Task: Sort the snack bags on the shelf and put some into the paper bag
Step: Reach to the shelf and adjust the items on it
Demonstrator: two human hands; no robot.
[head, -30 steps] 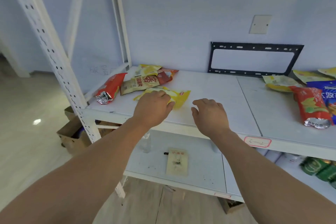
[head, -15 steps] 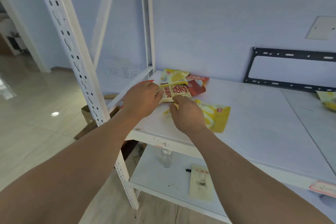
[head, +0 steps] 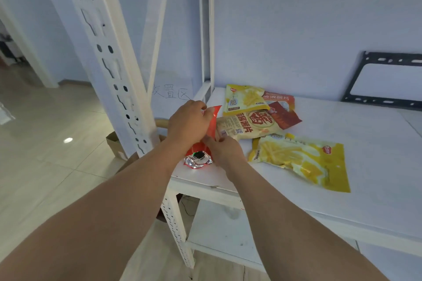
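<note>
White shelf post (head: 109,57) beside hands (head: 205,137)

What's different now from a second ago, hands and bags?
Both hands left the large yellow bag and moved left to the red bag at the shelf corner. The left hand now grips its upper part, the right hand holds its lower edge, and the bag looks raised from lying flat. The yellow bag, the beige bag and the two bags behind it lie as before.
</note>
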